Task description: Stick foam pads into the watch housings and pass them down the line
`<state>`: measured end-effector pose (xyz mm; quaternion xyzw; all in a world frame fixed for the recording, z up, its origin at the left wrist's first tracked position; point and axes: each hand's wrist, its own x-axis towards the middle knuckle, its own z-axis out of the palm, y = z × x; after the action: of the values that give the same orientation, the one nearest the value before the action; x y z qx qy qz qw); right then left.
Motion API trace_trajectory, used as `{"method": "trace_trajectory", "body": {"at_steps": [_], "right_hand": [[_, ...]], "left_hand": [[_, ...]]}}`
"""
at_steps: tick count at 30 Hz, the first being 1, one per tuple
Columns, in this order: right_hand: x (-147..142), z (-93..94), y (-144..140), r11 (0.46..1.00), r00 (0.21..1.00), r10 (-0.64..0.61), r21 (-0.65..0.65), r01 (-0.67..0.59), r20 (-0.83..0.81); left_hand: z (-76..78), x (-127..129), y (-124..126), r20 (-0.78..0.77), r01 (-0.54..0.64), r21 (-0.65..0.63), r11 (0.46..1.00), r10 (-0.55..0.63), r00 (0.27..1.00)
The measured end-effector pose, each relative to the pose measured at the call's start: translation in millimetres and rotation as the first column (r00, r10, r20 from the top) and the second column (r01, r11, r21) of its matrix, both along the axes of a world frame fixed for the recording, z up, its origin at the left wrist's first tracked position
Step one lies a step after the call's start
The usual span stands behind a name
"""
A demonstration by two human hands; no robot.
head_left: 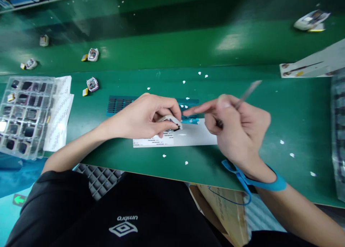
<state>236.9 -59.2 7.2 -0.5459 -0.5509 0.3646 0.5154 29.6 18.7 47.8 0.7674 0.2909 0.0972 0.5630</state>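
Observation:
My left hand [145,115] grips a small white device housing [170,122] just above a white label sheet [196,136] on the green mat. My right hand [237,130] holds thin metal tweezers [249,90], blurred, their tips pointing up and away; its index finger stretches toward the housing. A blue sheet of small dark pads [120,104] lies behind my left hand. A blue strap [269,185] circles my right wrist.
A clear tray of dark parts [23,114] stands at the left over white label strips [60,114]. Small white housings lie on the mat [92,84] and on the conveyor belt [93,54], [309,20]. A cardboard box [229,211] sits below the table's edge.

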Motion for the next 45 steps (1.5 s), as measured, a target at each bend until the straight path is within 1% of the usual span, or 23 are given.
{"method": "trace_trajectory", "body": {"at_steps": [2, 4, 6, 8, 11, 14, 19, 21, 24, 27, 29, 31, 33, 34, 35, 37, 38, 39, 40, 41, 42, 43, 45], "right_hand": [[2.1, -0.8, 1.1, 0.999, 1.0, -0.013, 0.048, 0.014, -0.012], [4.8, -2.5, 3.1, 0.997, 0.991, 0.02, 0.065, -0.029, 0.135], [6.9, -5.0, 5.8, 0.995, 0.955, 0.082, 0.037, -0.097, 0.286], [7.1, -8.0, 8.4, 0.986, 0.932, 0.158, -0.01, -0.164, 0.326], [5.0, -12.8, 11.3, 0.976, 0.927, 0.212, -0.015, -0.218, 0.31], [3.4, -17.0, 12.7, 0.975, 0.934, 0.218, -0.022, -0.221, 0.282], [3.8, -18.2, 12.2, 0.975, 0.945, 0.223, -0.042, -0.219, 0.241], [4.0, -18.1, 12.3, 0.972, 0.947, 0.236, -0.07, -0.226, 0.217], [4.9, -19.6, 14.8, 0.952, 0.952, 0.285, -0.146, -0.268, 0.114], [7.2, -20.6, 19.6, 0.914, 0.941, 0.332, -0.222, -0.338, -0.064], [8.8, -18.5, 22.0, 0.899, 0.934, 0.325, -0.259, -0.354, -0.147], [9.5, -13.8, 22.4, 0.92, 0.953, 0.251, -0.265, -0.289, -0.169], [9.1, -8.5, 20.7, 0.966, 0.974, 0.123, -0.202, -0.162, -0.19], [8.5, -6.3, 19.2, 0.985, 0.975, 0.066, -0.142, -0.098, -0.214], [7.9, -4.7, 17.6, 0.996, 0.97, 0.021, -0.074, -0.04, -0.241], [6.5, -3.5, 14.1, 0.997, 0.959, -0.041, 0.045, 0.055, -0.279], [5.8, -3.6, 12.5, 0.992, 0.956, -0.068, 0.086, 0.096, -0.287], [5.1, -4.0, 11.1, 0.986, 0.953, -0.092, 0.109, 0.128, -0.287], [4.5, -4.5, 9.9, 0.982, 0.952, -0.108, 0.119, 0.147, -0.286], [3.9, -5.0, 8.9, 0.981, 0.952, -0.115, 0.117, 0.153, -0.284], [3.3, -5.5, 8.0, 0.982, 0.953, -0.114, 0.113, 0.151, -0.28], [2.8, -5.9, 7.3, 0.984, 0.956, -0.107, 0.107, 0.141, -0.275], [2.2, -6.4, 5.9, 0.989, 0.962, -0.086, 0.094, 0.113, -0.258]], "left_hand": [[10.9, -7.5, 8.6, -0.144, 0.163, 0.144, 0.976, -0.143, 0.979], [15.8, -12.4, 12.8, -0.247, 0.287, 0.257, 0.923, -0.224, 0.943], [14.7, -14.0, 13.0, -0.334, 0.388, 0.305, 0.87, -0.284, 0.899], [10.3, -12.9, 11.3, -0.403, 0.457, 0.297, 0.839, -0.323, 0.856], [4.3, -10.6, 9.4, -0.436, 0.488, 0.275, 0.829, -0.345, 0.831], [1.4, -10.5, 10.3, -0.454, 0.507, 0.293, 0.811, -0.348, 0.82], [-3.0, -11.9, 12.7, -0.52, 0.566, 0.435, 0.7, -0.317, 0.793], [-4.2, -11.6, 12.1, -0.533, 0.578, 0.464, 0.671, -0.31, 0.787], [-4.0, -10.5, 10.4, -0.563, 0.59, 0.452, 0.669, -0.3, 0.77], [-2.8, -10.0, 10.6, -0.581, 0.587, 0.431, 0.685, -0.286, 0.762], [-2.3, -10.7, 12.2, -0.565, 0.574, 0.425, 0.7, -0.29, 0.772], [-2.7, -11.8, 14.3, -0.533, 0.562, 0.422, 0.712, -0.307, 0.789], [-4.6, -12.1, 15.8, -0.489, 0.539, 0.42, 0.73, -0.318, 0.812], [-6.3, -11.5, 16.0, -0.451, 0.504, 0.418, 0.756, -0.308, 0.837], [-8.6, -10.2, 15.7, -0.39, 0.439, 0.412, 0.798, -0.281, 0.877], [-14.3, -5.8, 13.6, -0.19, 0.21, 0.343, 0.916, -0.151, 0.97], [-17.3, -2.9, 11.9, -0.072, 0.072, 0.252, 0.965, -0.056, 0.996], [-20.1, 0.1, 9.8, 0.03, -0.047, 0.126, 0.991, 0.043, 0.999], [-22.4, 3.0, 7.5, 0.103, -0.127, -0.013, 0.992, 0.128, 0.986], [-24.1, 5.5, 5.2, 0.146, -0.161, -0.145, 0.976, 0.182, 0.972], [-24.9, 7.5, 2.9, 0.167, -0.159, -0.253, 0.954, 0.204, 0.965], [-25.1, 8.8, 0.7, 0.178, -0.136, -0.329, 0.934, 0.203, 0.963], [-24.1, 9.9, -3.1, 0.191, -0.084, -0.408, 0.909, 0.174, 0.966]]}}
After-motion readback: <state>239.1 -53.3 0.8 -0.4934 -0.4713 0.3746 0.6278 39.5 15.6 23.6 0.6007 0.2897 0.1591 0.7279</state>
